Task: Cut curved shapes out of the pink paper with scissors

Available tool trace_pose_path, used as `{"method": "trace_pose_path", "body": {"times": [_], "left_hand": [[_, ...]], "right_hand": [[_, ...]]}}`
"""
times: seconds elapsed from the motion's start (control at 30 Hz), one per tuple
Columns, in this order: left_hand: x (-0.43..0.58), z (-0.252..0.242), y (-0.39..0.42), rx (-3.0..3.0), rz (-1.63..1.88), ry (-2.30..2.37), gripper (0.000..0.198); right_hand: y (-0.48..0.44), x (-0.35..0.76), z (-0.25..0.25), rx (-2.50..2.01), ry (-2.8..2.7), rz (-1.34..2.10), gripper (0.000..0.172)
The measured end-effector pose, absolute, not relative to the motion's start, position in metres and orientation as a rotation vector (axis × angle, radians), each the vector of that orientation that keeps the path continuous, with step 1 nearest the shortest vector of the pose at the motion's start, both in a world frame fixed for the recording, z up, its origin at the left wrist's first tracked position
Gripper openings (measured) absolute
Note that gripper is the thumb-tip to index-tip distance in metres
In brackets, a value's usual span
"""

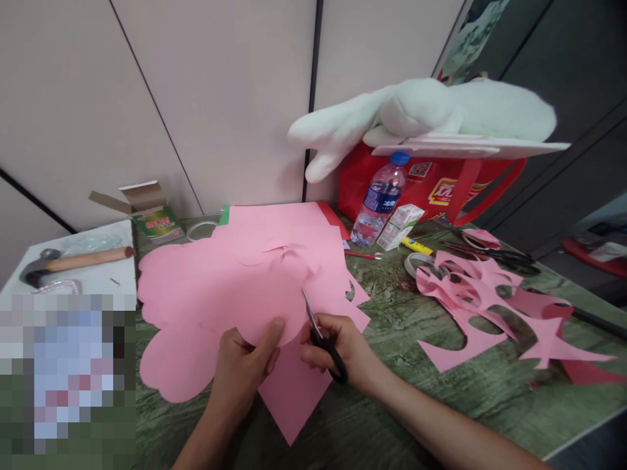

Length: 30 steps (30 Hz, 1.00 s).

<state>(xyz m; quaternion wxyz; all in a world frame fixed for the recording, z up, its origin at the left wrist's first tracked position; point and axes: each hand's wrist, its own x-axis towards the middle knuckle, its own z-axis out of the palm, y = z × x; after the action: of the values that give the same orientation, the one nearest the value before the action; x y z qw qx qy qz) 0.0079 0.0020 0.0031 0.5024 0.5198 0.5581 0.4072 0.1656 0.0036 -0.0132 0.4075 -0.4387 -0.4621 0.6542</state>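
Observation:
My left hand (247, 356) pinches the lower edge of a pink sheet of paper (269, 303), its thumb lying on top. In my right hand (337, 346) is a pair of scissors (333, 359) with black handles. Their blades point up and away, against the right edge of the rounded part of that paper. Flower-shaped pink paper cutouts (176, 362) lie to the left of my left hand. Behind my hands, more pink sheets (284, 219) rest on the table, with green and red edges showing under them. The fingers beneath the paper are hidden.
Pink paper scraps (470, 307) and a tape roll (418, 266) lie at right. A water bottle (379, 202), small carton (399, 227) and red bag (357, 176) stand behind. A hammer (73, 261) rests on a white box (122, 277) at left. A plush toy (416, 108) sits above the bag.

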Motion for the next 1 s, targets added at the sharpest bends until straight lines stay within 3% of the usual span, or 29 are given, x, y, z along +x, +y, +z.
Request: {"method": "trace_pose_path", "body": {"times": [0.5,1.0], "left_hand": [[0.0097,0.0088,0.0008,1.237,0.928,1.348,0.058],[0.016,0.0115,-0.0008,1.239,0.905,1.49,0.049]], "right_hand": [[0.0032,0.1663,-0.0168,-1.105,-1.198,1.637,0.045],[0.0046,0.1672,-0.0163,-0.975,-1.221,1.609,0.048]]}}
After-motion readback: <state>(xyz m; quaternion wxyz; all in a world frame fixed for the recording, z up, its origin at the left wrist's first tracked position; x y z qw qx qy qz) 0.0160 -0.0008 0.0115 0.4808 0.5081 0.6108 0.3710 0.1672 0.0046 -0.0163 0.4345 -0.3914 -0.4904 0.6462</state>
